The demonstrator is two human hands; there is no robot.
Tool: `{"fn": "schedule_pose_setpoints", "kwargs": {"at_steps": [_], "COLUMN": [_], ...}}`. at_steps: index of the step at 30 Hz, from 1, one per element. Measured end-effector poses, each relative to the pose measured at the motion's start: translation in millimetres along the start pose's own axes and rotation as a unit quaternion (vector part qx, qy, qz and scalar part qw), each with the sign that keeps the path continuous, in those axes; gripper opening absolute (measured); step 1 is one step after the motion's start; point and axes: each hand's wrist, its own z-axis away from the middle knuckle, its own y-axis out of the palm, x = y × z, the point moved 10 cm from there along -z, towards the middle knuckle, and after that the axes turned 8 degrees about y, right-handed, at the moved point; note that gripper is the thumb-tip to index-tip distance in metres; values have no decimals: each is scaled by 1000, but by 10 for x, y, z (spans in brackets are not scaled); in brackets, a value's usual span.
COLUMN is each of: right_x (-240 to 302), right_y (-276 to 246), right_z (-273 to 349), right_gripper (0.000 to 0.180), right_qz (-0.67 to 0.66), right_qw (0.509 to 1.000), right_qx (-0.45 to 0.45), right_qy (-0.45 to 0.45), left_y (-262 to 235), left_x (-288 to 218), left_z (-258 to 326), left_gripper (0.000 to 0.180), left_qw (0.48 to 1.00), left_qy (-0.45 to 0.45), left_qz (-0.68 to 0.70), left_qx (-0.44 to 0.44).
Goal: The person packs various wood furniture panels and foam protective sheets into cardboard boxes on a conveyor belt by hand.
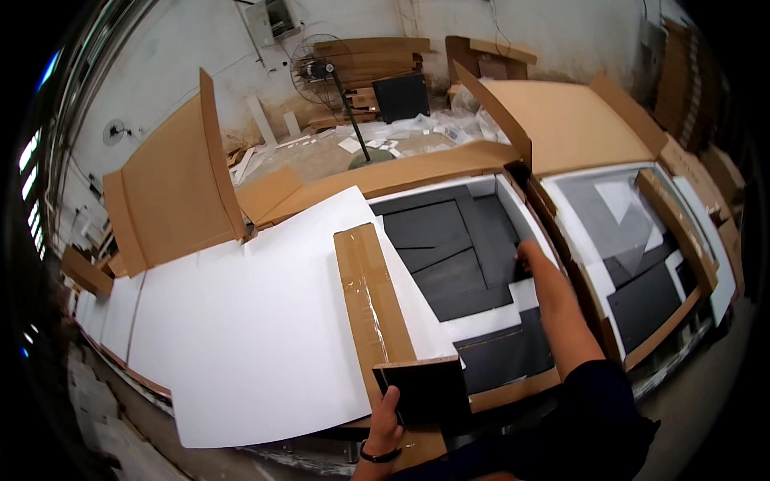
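My left hand, with a dark band at the wrist, grips the near left edge of a small black board whose top edge shows bare brown core. The board is held upright at the near side of an open carton. My right hand reaches into that carton, by its right side, at the black panels lying flat in white foam. Its fingers are mostly hidden, so its grip is unclear. Nearer me in the carton lies another dark panel.
A large white foam sheet covers the left, with a long taped cardboard piece on it. To the right stands a second open carton with black panels. Raised carton flaps and a standing fan are beyond.
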Motion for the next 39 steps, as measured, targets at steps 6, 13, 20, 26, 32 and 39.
{"fn": "schedule_pose_setpoints", "kwargs": {"at_steps": [6, 13, 20, 26, 32, 39], "right_x": [-13, 171, 256, 159, 90, 101], "right_y": [139, -122, -169, -1008, -2106, -1240], "right_z": [223, 201, 695, 1470, 2801, 3227], "right_gripper": [47, 52, 45, 52, 32, 31], "right_qz": [-37, 145, 51, 218, 14, -161], "right_qw": [988, 983, 983, 840, 912, 869], "right_qx": [148, 7, -64, -406, -231, -174], "right_qy": [-26, -110, -164, -285, -337, -434], "left_y": [-54, 66, -29, -29, -49, -48], "left_x": [-65, -233, -163, -117, -112, -286], "left_z": [62, -5, -41, -12, -8, -72], "left_gripper": [49, 40, 40, 39, 40, 37], "left_qw": [997, 997, 999, 998, 996, 992], "left_qy": [16, 35, 8, 1, 24, 48], "left_qz": [72, 61, 46, 55, 37, 112], "left_qx": [-1, 9, 25, 20, 73, -19]}}
